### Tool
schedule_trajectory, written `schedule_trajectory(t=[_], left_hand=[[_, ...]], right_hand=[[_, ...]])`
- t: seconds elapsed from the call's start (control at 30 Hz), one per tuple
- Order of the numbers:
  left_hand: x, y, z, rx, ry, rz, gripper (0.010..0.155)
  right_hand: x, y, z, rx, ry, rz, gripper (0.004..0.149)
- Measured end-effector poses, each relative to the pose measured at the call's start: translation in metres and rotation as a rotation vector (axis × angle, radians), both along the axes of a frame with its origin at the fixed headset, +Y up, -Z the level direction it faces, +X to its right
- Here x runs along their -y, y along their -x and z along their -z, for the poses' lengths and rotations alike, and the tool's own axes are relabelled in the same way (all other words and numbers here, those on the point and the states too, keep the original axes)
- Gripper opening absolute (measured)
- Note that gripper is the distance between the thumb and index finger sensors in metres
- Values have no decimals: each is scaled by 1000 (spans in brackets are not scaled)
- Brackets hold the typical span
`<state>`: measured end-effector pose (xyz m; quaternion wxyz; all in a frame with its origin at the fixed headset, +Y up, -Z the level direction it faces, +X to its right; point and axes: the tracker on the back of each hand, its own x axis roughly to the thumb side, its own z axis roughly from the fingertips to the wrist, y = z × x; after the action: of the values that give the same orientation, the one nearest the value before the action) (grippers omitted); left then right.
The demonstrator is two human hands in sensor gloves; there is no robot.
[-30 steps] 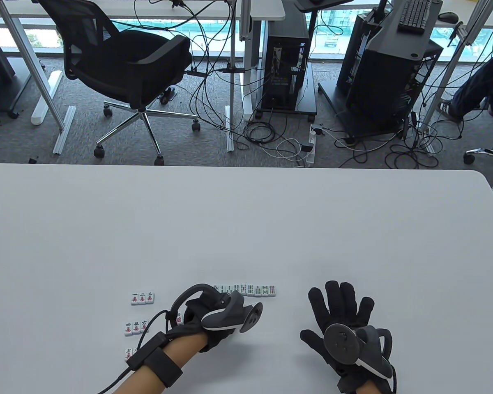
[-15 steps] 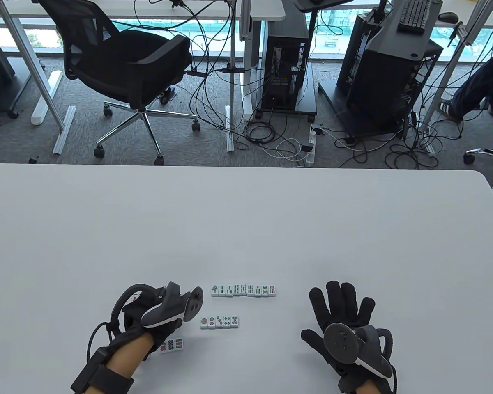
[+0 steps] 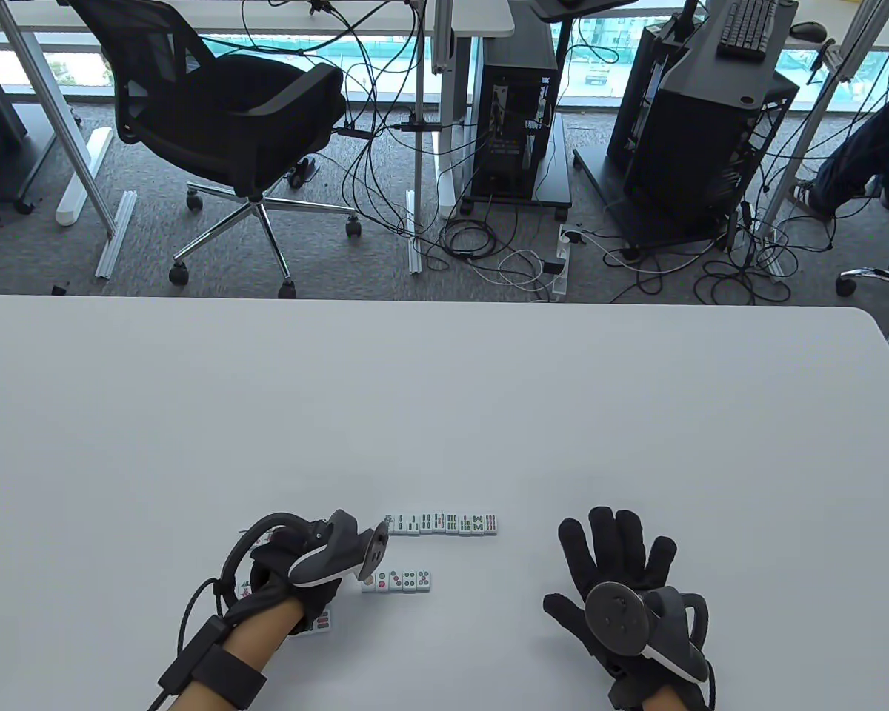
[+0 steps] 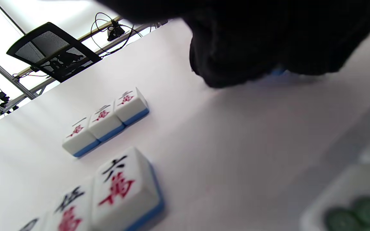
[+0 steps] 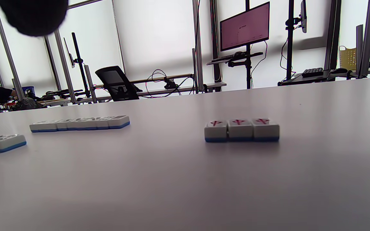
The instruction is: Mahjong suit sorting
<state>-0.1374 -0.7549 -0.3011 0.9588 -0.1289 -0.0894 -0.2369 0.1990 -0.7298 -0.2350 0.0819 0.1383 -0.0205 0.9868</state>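
My left hand (image 3: 280, 557) hovers low over the red character tiles (image 4: 104, 123), which the table view mostly hides. Its gloved fingers (image 4: 236, 48) curl down toward the table, and a thin blue tile edge shows by the fingertips. Whether they hold a tile is not visible. A row of green bamboo tiles (image 3: 441, 523) lies to the right of that hand. A short row of dot tiles (image 3: 396, 581) lies below it. More dot tiles (image 3: 320, 622) peek out beside the left wrist. My right hand (image 3: 611, 552) lies spread and open, with no tile in it.
Three tiles with red marks (image 5: 241, 130) show in the right wrist view; the table view does not show them. The white table (image 3: 444, 400) stretches far beyond the tiles. An office chair (image 3: 222, 118), cables and computer carts stand on the floor behind it.
My left hand swung left from the middle tiles over the character tiles, uncovering the dot row, then came back slightly right. The right hand has stayed still.
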Motion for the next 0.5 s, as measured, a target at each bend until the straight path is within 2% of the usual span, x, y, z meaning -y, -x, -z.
schedule_trajectory(t=[0.17,0.33,0.5], left_hand=[[-21,-32,5,58,-81,-93,62],[-37,-84,3,193,-129,-153,62],[-29,-116,-2,261,-42,-189,61]], right_hand=[[0,0,0,-1,-1,2,85],[0,0,0,2,1,1,85],[1,0,0,-1,-2,9,85]])
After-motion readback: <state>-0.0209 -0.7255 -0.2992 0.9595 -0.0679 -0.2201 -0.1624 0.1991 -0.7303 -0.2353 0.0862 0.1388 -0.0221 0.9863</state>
